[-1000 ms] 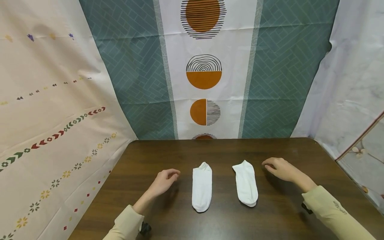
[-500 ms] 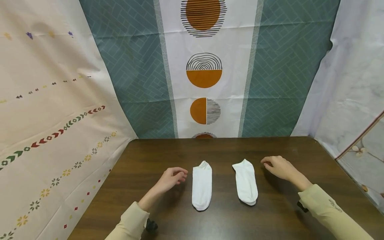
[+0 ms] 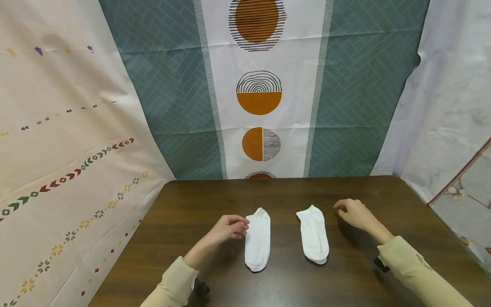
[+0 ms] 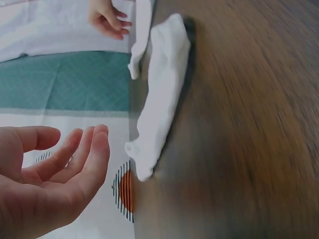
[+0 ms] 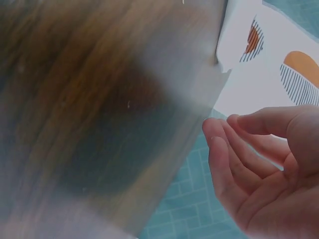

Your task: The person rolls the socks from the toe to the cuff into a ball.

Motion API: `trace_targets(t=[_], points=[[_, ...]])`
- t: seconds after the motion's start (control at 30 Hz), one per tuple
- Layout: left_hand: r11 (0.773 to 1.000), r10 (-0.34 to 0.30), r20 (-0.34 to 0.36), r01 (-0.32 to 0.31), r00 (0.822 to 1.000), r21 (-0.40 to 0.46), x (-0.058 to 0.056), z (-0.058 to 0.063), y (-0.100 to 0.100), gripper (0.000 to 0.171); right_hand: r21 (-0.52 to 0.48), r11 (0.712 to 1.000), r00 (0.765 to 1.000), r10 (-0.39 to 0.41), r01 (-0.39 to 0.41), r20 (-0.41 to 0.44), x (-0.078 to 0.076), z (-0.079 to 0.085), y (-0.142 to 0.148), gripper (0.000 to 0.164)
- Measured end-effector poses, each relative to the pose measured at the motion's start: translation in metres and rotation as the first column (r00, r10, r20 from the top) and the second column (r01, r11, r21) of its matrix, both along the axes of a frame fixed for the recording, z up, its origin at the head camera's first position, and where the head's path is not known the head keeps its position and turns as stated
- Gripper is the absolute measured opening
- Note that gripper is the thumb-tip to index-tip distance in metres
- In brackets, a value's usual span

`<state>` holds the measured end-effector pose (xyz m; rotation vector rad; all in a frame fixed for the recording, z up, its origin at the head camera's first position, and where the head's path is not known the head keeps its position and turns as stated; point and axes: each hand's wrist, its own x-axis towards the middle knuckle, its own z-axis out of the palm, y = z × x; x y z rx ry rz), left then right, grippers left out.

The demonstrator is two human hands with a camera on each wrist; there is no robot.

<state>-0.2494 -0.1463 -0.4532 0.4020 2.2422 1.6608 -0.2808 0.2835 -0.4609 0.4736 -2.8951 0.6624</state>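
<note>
Two white ankle socks lie flat on the dark wooden table, toes toward me. The left sock (image 3: 258,243) has my left hand (image 3: 229,228) beside its cuff, fingertips overlapping its left edge in the head view. In the left wrist view a gap shows between the left hand (image 4: 60,174) and that sock (image 4: 162,89), and the loosely bent fingers hold nothing. To the right of the right sock (image 3: 314,236), my right hand (image 3: 354,213) hovers with relaxed fingers and nothing in them. The right wrist view shows this hand (image 5: 264,169) over the table's far edge, thumb near the fingertips.
The brown table (image 3: 284,285) ends at a hanging green and white curtain (image 3: 264,119) with orange circles. A cream patterned cloth (image 3: 76,170) hangs on the left, and a white marbled cloth (image 3: 452,106) on the right.
My left hand has moved right, from beside the left sock to its cuff edge, and its fingers have spread a little. The right hand has shifted only slightly. Both socks lie as before.
</note>
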Motion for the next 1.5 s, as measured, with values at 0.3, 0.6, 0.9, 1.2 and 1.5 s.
trace_targets(t=[0.3,0.6,0.9,1.2,1.5], points=[[0.995,-0.088,0.122,0.082,0.989,0.055,0.000,-0.004,0.019,0.036,-0.151,0.988,0.992,-0.007,0.026,0.127,0.000,-0.004,-0.003,0.018],[0.986,-0.152,0.211,0.132,0.966,0.106,-0.002,-0.007,0.035,0.037,-0.291,0.946,0.945,-0.044,0.144,0.325,0.000,0.004,-0.010,0.022],[0.975,-0.202,0.258,0.170,0.945,0.140,-0.010,-0.008,0.058,0.040,-0.343,0.918,0.920,-0.051,0.197,0.390,0.000,0.005,-0.013,0.025],[0.962,-0.260,0.316,0.217,0.913,0.163,-0.008,-0.010,0.080,0.042,-0.371,0.904,0.906,-0.044,0.215,0.420,0.001,-0.001,-0.015,0.025],[0.967,-0.242,0.324,0.199,0.914,0.161,-0.006,-0.010,0.099,0.041,-0.365,0.902,0.897,-0.049,0.228,0.439,0.000,0.003,-0.013,0.026]])
